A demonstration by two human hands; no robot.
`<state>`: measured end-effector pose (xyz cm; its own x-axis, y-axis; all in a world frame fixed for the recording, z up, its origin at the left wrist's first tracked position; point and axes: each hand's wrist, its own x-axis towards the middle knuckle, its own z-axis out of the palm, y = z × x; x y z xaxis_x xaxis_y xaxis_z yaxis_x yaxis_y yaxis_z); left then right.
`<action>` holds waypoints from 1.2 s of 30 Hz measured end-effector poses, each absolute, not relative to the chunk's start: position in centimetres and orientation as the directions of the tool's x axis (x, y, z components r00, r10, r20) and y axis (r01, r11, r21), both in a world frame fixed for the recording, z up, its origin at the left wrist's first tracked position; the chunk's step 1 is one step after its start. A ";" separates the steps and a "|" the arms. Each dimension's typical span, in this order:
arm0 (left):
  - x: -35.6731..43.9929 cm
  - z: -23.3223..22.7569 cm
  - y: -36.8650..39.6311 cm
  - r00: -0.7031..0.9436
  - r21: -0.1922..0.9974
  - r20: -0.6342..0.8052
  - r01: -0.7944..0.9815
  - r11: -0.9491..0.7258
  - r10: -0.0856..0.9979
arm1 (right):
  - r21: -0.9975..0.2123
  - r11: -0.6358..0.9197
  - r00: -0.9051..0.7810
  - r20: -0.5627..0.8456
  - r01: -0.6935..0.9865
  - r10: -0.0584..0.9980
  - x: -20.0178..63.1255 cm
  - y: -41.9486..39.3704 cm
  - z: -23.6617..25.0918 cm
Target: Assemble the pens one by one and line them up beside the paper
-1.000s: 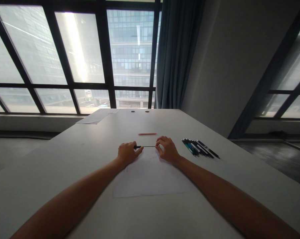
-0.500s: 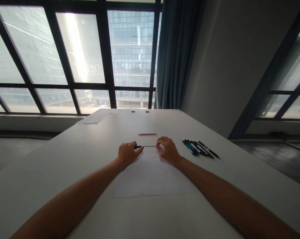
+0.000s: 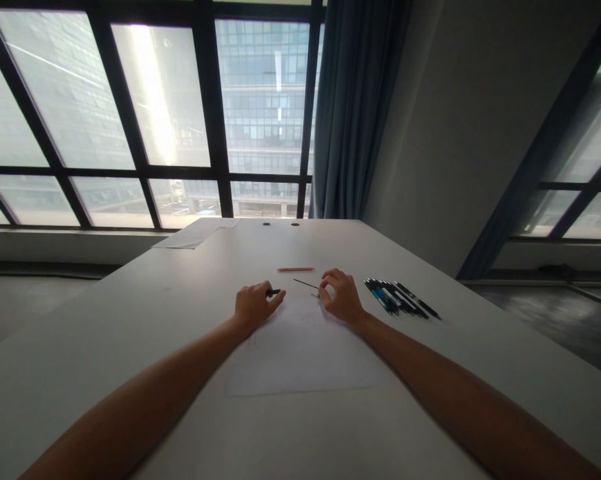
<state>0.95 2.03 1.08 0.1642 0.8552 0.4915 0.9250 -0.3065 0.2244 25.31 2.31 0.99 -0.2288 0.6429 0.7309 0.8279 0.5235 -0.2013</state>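
Pen barrel [image 3: 274, 292] pinched in left hand [image 3: 253, 307], black tip poking out toward the right, just above the sheet's far edge. Thin dark refill [image 3: 305, 284] pinched at one end by right hand [image 3: 341, 297], free end angled up-left into the gap between the hands, not touching the barrel. Left hand curled around barrel, knuckles up, resting on table. Right hand fingers [image 3: 330, 283] bunched tight on refill end, palm low over the sheet's far right corner. Small pale bit at the right fingertips, too small to tell what.

White sheet [image 3: 300, 357] flat under and nearer than both hands, faint marks near its far edge, unreadable. Orange pen [image 3: 295, 269] lying crosswise just beyond the hands, apart from both. Row of dark pens [image 3: 399, 297] right of right hand, near but not touching, some with teal or blue accents. Paper stack [image 3: 196, 233] far left beyond left hand, near table's far edge. Two round holes [image 3: 280, 224] in the far tabletop. Grey table [image 3: 130, 320] under everything. Windows [image 3: 155, 107] and curtain [image 3: 353, 107] beyond.
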 end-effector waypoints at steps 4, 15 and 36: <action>1.0 1.1 2.1 0.218 0.197 0.499 0.914 -0.355 0.839 | -0.148 0.491 -0.260 0.701 0.858 0.664 24.8 2.0 1.0; 0.4 0.6 2.4 0.461 0.070 0.487 0.826 -0.560 0.741 | -0.100 0.410 -0.264 0.623 0.907 0.736 24.3 1.9 0.9; 0.5 0.1 3.0 0.396 0.263 0.564 0.746 -0.612 0.725 | -0.108 0.478 -0.316 0.622 0.871 0.716 24.8 2.1 0.8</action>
<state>0.47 3.03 0.11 0.3955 0.7249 0.5640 0.7461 -0.6117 0.2630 24.76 2.09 0.81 -0.3160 0.7162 0.6222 0.8714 0.4785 -0.1082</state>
